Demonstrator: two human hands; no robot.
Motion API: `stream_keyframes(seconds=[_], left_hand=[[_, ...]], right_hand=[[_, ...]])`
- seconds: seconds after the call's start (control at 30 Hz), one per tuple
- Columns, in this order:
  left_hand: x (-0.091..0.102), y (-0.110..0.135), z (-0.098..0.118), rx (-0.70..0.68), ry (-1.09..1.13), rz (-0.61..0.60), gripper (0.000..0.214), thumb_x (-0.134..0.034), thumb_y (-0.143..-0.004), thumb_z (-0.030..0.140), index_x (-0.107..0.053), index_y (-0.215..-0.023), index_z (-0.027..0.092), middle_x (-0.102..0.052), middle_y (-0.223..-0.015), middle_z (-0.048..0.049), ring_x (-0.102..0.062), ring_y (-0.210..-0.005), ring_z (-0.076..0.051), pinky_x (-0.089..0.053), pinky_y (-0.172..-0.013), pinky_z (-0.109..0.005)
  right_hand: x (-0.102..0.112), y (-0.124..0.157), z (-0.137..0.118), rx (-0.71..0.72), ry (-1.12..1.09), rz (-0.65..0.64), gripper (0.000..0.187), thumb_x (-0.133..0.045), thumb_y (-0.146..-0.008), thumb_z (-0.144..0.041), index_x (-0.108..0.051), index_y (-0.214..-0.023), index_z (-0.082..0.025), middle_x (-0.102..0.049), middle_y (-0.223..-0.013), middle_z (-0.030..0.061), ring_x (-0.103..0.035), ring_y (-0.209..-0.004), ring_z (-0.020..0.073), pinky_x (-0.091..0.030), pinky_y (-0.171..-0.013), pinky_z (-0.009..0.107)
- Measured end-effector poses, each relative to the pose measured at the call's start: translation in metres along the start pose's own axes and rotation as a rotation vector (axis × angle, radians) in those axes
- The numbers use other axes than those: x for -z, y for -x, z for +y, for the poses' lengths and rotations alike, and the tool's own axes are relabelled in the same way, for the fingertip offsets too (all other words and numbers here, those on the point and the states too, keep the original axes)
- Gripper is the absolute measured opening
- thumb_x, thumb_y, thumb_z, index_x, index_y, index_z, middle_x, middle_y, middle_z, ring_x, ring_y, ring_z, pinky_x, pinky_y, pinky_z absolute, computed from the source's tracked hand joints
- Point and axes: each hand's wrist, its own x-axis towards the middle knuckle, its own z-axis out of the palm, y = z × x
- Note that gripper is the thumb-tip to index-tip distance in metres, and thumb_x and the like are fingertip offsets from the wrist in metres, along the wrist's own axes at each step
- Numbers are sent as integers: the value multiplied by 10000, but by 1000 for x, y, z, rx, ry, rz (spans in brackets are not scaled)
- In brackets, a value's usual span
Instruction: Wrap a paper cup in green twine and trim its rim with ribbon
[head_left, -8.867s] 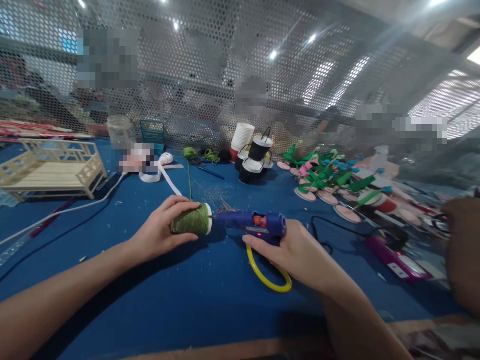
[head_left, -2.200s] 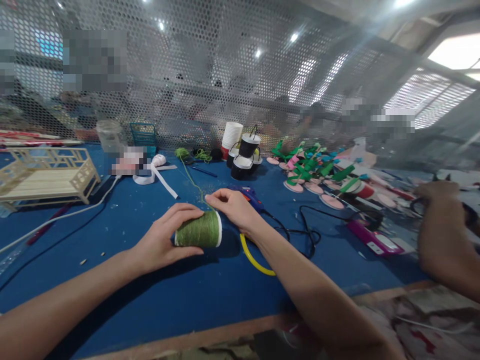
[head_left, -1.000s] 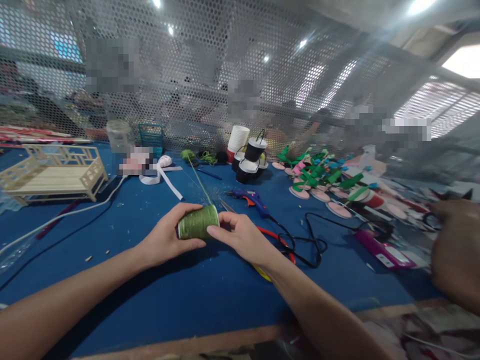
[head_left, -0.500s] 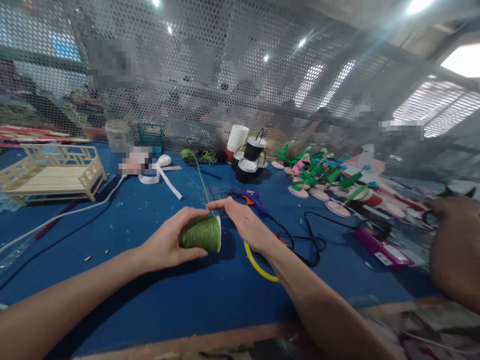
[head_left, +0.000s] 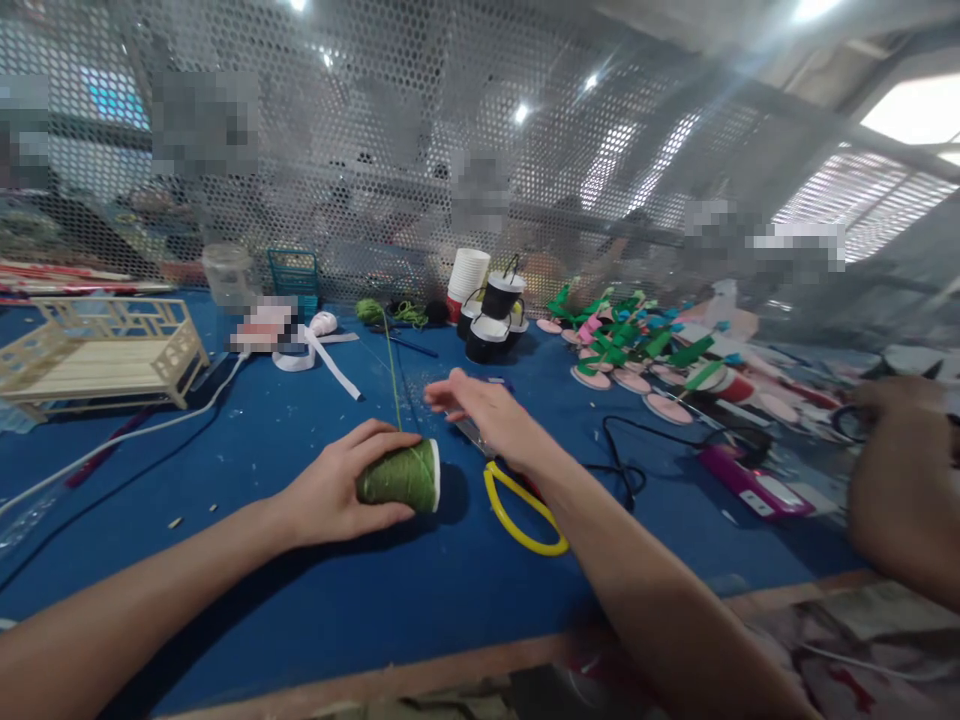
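My left hand (head_left: 334,487) is wrapped round a paper cup covered in green yarn (head_left: 401,476), which lies on its side with its white rim to the right. A taut green strand (head_left: 391,375) runs from the cup back to a green yarn ball (head_left: 369,311). My right hand (head_left: 491,412) hovers right of the cup, fingers stretched out and apart, with nothing visible in them. Beneath it lie scissors with yellow handles (head_left: 529,547), their blades partly covered by the hand. A glue gun behind this hand is almost wholly hidden.
Black-and-white cups (head_left: 489,340) and stacked white cups (head_left: 469,272) stand at the back. Green and pink craft pieces (head_left: 626,350) crowd the right, near a purple power strip (head_left: 754,485) and another person's arm (head_left: 900,490). A small wooden bench (head_left: 105,360) stands left.
My right hand has drawn back from the yarn strand by the cup, its fingers lifting and spreading. More of the scissors shows, and the glue gun is now mostly covered. My left hand keeps its hold.
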Motion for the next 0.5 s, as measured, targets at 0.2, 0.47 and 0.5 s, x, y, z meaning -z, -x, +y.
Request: stream_keyframes(seconds=[0.2, 0.47, 0.5], left_hand=[[0, -1, -3, 39, 2, 91, 493, -624, -721, 336, -461, -1168, 206, -520, -1103, -94, -538, -1005, -229, -448, -873, -366], [2, -1, -4, 55, -39, 174, 474, -629, -716, 313, -468, -1148, 201, -522, -1109, -87, -528, -1022, -224, -441, -888, -359], [2, -1, -4, 62, -45, 181, 476, -631, -713, 311, -469, -1147, 200, -523, -1109, -87, -530, -1020, -224, -442, -886, -357]], right_hand=[[63, -19, 14, -182, 580, 324, 276, -422, -850, -289, -629, -917, -119, -670, -931, 116, -621, -855, 197, -462, -730, 288], [59, -31, 54, -364, 709, 302, 88, -611, -562, -51, -582, -585, -131, -655, -797, 194, -582, -923, 353, -424, -737, 361], [58, -30, 54, -358, 699, 317, 98, -602, -579, -60, -591, -650, -126, -652, -835, 189, -581, -933, 338, -425, -739, 353]])
